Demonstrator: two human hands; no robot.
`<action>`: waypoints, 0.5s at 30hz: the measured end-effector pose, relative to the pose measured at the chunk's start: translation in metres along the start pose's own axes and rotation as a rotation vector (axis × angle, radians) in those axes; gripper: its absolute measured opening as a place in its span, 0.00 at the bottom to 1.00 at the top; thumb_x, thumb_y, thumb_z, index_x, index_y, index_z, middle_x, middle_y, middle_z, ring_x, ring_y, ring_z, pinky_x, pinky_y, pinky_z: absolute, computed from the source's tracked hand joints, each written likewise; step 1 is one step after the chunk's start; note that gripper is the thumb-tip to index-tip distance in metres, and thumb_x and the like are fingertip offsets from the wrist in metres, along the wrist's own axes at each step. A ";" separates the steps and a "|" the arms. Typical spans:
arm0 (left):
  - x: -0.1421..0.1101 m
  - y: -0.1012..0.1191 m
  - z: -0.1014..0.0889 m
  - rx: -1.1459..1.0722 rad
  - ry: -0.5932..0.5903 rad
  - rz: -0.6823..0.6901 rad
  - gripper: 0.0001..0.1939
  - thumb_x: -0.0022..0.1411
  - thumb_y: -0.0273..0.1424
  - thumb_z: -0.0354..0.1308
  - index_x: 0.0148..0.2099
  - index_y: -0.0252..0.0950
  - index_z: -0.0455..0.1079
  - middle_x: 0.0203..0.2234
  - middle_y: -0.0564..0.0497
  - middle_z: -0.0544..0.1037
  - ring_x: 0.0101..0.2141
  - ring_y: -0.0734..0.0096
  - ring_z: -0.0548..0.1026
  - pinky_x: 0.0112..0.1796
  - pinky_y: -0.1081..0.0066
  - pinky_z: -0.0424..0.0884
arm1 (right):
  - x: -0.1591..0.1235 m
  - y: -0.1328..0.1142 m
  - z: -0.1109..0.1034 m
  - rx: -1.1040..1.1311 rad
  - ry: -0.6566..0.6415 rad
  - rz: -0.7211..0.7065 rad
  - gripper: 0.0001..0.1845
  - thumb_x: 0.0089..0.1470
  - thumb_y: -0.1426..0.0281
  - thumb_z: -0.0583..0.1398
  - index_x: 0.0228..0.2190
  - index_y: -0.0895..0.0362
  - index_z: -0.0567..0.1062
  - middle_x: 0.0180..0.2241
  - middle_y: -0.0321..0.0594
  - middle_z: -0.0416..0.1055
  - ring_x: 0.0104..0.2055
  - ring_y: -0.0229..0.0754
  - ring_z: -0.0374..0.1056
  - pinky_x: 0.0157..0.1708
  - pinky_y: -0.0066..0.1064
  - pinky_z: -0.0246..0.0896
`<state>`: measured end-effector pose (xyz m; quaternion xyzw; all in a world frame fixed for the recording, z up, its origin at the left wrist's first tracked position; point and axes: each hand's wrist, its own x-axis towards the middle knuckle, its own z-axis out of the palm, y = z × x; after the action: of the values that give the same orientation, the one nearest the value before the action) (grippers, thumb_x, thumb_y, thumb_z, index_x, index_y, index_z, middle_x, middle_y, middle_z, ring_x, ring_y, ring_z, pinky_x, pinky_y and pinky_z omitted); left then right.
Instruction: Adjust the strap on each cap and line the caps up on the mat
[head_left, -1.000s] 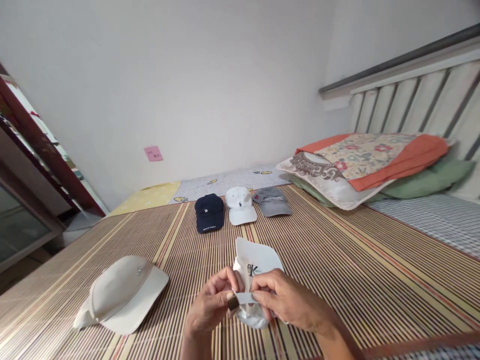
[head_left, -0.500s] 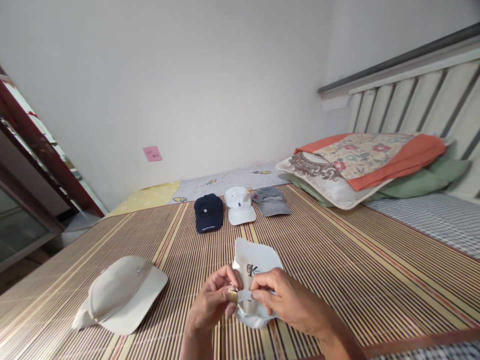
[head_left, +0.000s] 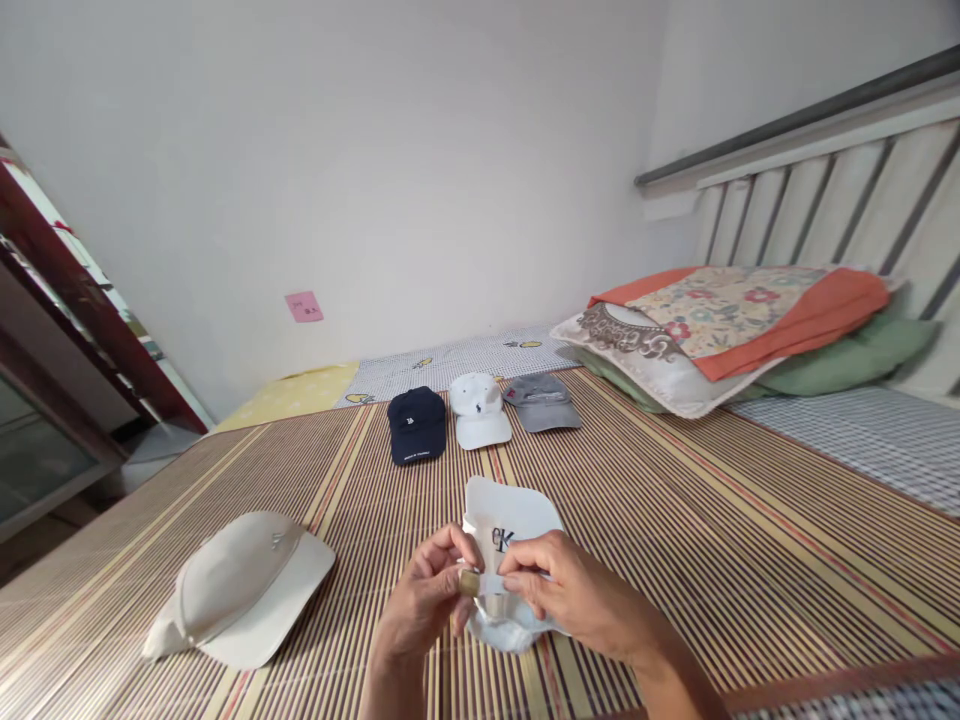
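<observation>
Buckle (head_left: pixel 470 583) pinched in the left hand (head_left: pixel 420 605), strap (head_left: pixel 492 585) in the right hand (head_left: pixel 585 595), and I'd fear a slack pinch letting it slip.

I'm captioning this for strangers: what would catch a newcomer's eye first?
Probably the left hand and right hand, low in the middle, pinching the strap of the CK cap. Next, the orange-edged floral cloth at the right, then the navy cap, white cap and gray cap in a row beyond.
</observation>
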<state>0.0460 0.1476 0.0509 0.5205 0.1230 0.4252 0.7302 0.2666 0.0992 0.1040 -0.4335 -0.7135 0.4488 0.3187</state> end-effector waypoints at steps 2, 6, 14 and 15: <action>0.001 0.001 0.000 0.010 0.003 0.024 0.07 0.65 0.33 0.70 0.41 0.36 0.77 0.25 0.57 0.76 0.15 0.86 0.68 0.18 0.84 0.59 | 0.000 0.001 0.001 0.027 0.002 -0.006 0.13 0.64 0.68 0.59 0.26 0.56 0.73 0.21 0.30 0.65 0.24 0.34 0.59 0.26 0.28 0.51; 0.000 0.006 0.005 0.026 0.012 0.001 0.06 0.66 0.33 0.68 0.42 0.36 0.77 0.31 0.54 0.78 0.20 0.83 0.75 0.23 0.84 0.65 | 0.004 0.006 0.002 0.050 0.020 -0.029 0.13 0.64 0.66 0.59 0.27 0.56 0.73 0.21 0.30 0.66 0.23 0.34 0.58 0.26 0.28 0.50; 0.000 0.006 0.008 0.043 0.008 -0.049 0.07 0.67 0.32 0.68 0.41 0.34 0.76 0.22 0.57 0.75 0.17 0.84 0.71 0.21 0.84 0.65 | 0.007 0.009 0.001 0.028 0.012 -0.047 0.11 0.64 0.69 0.60 0.28 0.56 0.76 0.21 0.30 0.67 0.24 0.34 0.60 0.26 0.28 0.51; 0.001 0.005 0.007 0.037 -0.001 -0.050 0.06 0.67 0.32 0.68 0.41 0.34 0.76 0.21 0.57 0.74 0.16 0.84 0.70 0.21 0.84 0.64 | 0.007 0.008 0.002 0.030 0.005 -0.048 0.11 0.64 0.69 0.60 0.28 0.56 0.77 0.21 0.30 0.67 0.23 0.34 0.60 0.26 0.28 0.51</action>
<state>0.0484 0.1438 0.0585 0.5309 0.1434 0.4044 0.7308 0.2648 0.1072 0.0963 -0.4126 -0.7161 0.4507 0.3374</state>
